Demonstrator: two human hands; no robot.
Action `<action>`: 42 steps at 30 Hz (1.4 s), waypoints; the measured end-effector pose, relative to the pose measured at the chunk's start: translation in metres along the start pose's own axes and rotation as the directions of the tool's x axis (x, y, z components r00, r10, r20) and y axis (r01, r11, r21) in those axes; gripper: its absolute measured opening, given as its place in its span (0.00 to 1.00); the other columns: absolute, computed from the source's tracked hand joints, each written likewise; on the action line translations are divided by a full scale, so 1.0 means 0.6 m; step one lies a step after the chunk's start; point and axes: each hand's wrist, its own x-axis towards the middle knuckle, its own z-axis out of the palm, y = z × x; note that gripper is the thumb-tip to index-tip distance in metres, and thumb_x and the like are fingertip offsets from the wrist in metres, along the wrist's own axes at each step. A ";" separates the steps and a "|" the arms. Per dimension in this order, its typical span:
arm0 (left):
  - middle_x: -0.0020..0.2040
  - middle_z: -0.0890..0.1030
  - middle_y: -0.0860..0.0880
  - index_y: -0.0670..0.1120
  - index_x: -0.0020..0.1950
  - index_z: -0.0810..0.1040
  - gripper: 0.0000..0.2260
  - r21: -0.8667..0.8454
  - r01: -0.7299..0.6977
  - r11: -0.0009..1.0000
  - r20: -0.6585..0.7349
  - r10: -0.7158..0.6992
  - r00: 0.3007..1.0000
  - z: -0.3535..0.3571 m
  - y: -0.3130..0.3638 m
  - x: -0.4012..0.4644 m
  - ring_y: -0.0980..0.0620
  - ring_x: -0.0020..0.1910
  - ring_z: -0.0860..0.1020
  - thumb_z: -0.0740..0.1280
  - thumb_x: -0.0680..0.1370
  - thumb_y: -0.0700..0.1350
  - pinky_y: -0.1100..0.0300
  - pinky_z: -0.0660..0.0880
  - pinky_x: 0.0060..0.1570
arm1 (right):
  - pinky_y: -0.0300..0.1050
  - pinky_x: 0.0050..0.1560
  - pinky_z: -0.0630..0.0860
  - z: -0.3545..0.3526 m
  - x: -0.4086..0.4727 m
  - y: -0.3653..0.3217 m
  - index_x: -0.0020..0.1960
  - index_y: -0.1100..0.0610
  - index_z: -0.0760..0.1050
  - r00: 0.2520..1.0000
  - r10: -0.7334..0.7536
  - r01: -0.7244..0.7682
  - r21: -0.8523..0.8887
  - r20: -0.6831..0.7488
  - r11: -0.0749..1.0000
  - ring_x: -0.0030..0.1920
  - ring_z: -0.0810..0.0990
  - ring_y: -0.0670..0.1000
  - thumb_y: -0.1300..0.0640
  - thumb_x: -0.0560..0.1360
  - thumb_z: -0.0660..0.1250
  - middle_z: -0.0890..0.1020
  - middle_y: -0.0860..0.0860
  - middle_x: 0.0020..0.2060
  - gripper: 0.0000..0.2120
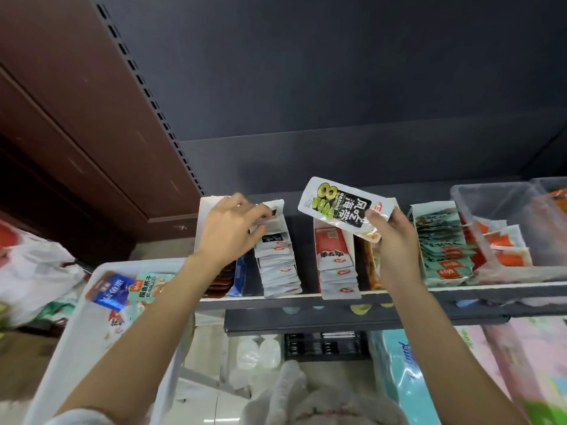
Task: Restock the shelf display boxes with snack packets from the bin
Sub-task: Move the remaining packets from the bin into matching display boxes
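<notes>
My right hand (394,240) grips a white snack packet (340,207) with green and black print, held up above the shelf boxes. My left hand (230,231) reaches into the left display box (273,246) and pinches the back packets of its row of white packets. Beside that row stands another display box (334,259) with red and white packets. A white bin (92,305) at lower left holds several loose packets, blue and green among them.
Further right on the shelf edge (460,291) stand a box of teal packets (441,250) and a clear plastic tub (503,228) with orange packets. Below the shelf lie tissue packs (460,378). A plastic bag (33,271) sits at far left.
</notes>
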 end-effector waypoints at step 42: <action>0.43 0.81 0.53 0.43 0.48 0.82 0.11 -0.399 0.633 0.664 -0.086 -0.714 0.695 -0.090 0.075 -0.218 0.55 0.41 0.78 0.61 0.78 0.45 0.61 0.73 0.42 | 0.26 0.45 0.72 0.139 -0.093 0.044 0.67 0.53 0.72 0.588 -0.317 0.791 -0.446 0.744 0.420 0.43 0.77 0.36 0.58 0.79 0.61 0.83 0.47 0.51 0.16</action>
